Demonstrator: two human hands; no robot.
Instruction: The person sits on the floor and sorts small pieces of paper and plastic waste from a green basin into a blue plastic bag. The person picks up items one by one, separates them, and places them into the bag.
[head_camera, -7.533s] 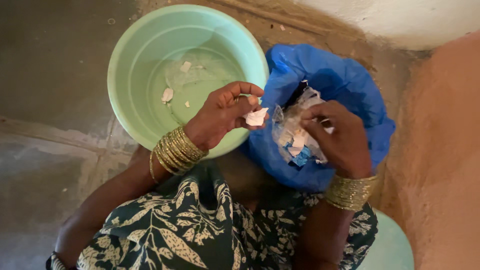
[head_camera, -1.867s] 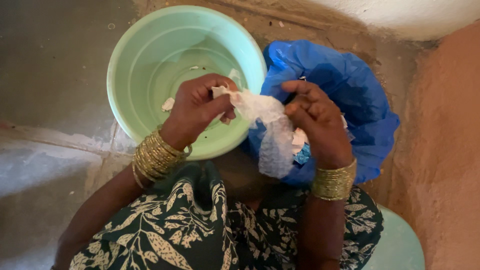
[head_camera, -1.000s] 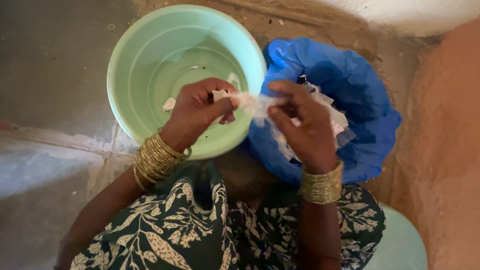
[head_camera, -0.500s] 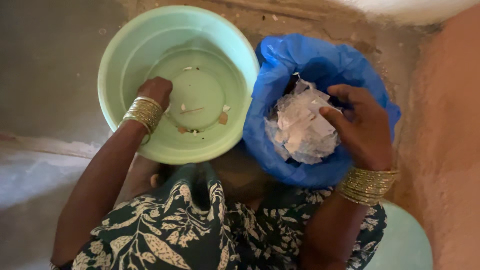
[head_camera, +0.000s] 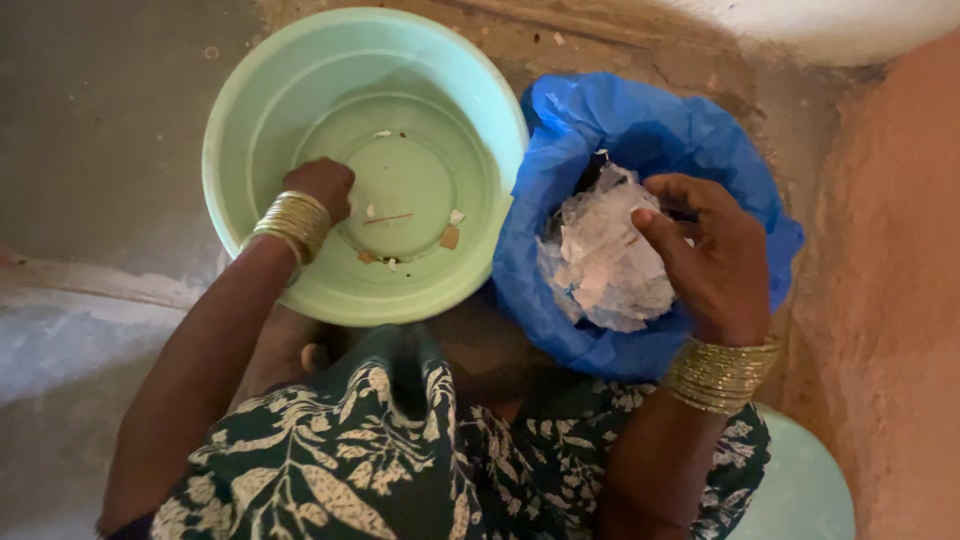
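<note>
Scraps (head_camera: 449, 237) of paper lie on the basin's (head_camera: 240, 120) floor, where the left hand (head_camera: 322, 184) reaches down, its fingers hidden, so I cannot tell its grip. Right hand (head_camera: 708, 258) clutches the crumpled clear plastic (head_camera: 600, 262) inside the blue bag (head_camera: 650, 125). Judging by the full bag and few scraps, much seems left.

The left hand (head_camera: 322, 185) dips into the green basin (head_camera: 250, 120), fingers hidden. The right hand (head_camera: 710, 260) covers part of the clear wrappers (head_camera: 600, 260). The basin's scraps (head_camera: 450, 236) are too small to identify. A pale green object (head_camera: 800, 490) is cut off by the bottom edge.
</note>
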